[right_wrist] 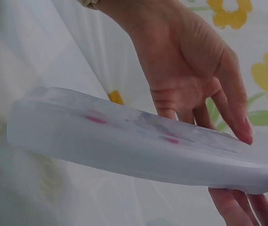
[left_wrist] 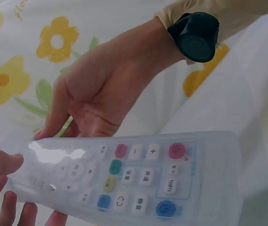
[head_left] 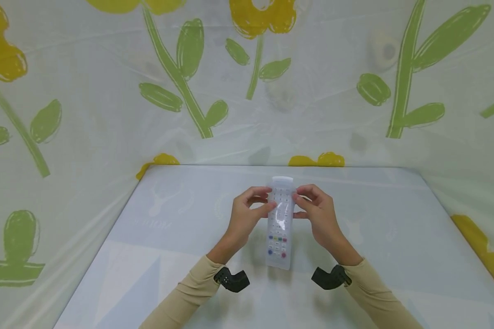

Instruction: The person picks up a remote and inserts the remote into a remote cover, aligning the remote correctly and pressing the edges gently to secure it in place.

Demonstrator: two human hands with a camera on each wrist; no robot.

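Note:
A white remote control [head_left: 277,228] in a clear, shiny sleeve is held above the table, its buttons facing me and its long side running away from me. My left hand [head_left: 247,212] grips its left edge near the far end, thumb on the front and fingers behind. On the opposite edge, my right hand [head_left: 321,215] pinches the sleeve with thumb and fingertips. In the left wrist view, the sleeve [left_wrist: 218,183] extends past the red and blue buttons at the near end. The right wrist view shows the remote's pale side [right_wrist: 124,150]; some fingers are hidden behind it.
A pale table [head_left: 181,228] with faint printed shapes lies under both hands. Behind it and at the sides hangs a white cloth [head_left: 312,91] with yellow flowers and green leaves. Black bands [head_left: 232,279] with camera mounts sit on both wrists.

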